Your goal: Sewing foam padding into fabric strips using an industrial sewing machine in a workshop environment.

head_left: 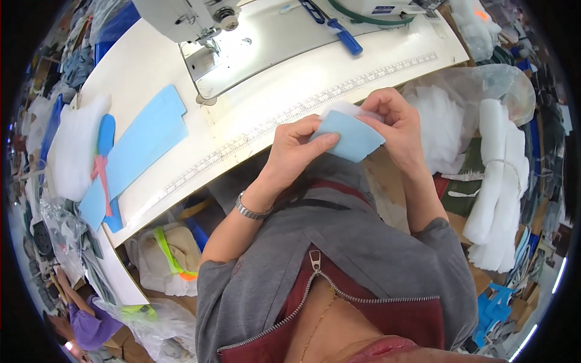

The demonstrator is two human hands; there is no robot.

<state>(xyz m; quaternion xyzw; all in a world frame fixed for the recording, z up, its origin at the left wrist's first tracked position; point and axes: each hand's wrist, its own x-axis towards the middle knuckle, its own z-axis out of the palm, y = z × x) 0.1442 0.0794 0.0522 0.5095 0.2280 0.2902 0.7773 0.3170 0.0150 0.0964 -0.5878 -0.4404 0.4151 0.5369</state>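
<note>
Just off the table's front edge, a small light blue fabric piece (352, 140) is held up between my two hands. My left hand (298, 145) grips its left side, thumb lying on the near face. At its upper right corner, my right hand (396, 124) is closed with curled, pinching fingers. A bit of white wadding (340, 107) shows behind the blue piece's top edge. How far the wadding reaches behind the fabric is hidden.
A sewing machine (181, 18) stands at the back of the white table (272, 115), with a blue-handled screwdriver (345, 37) to its right. Blue cut panels (148, 130) and white wadding (78, 142) lie left. Rolled white wadding (493, 175) is at right. Another person (91, 320) is lower left.
</note>
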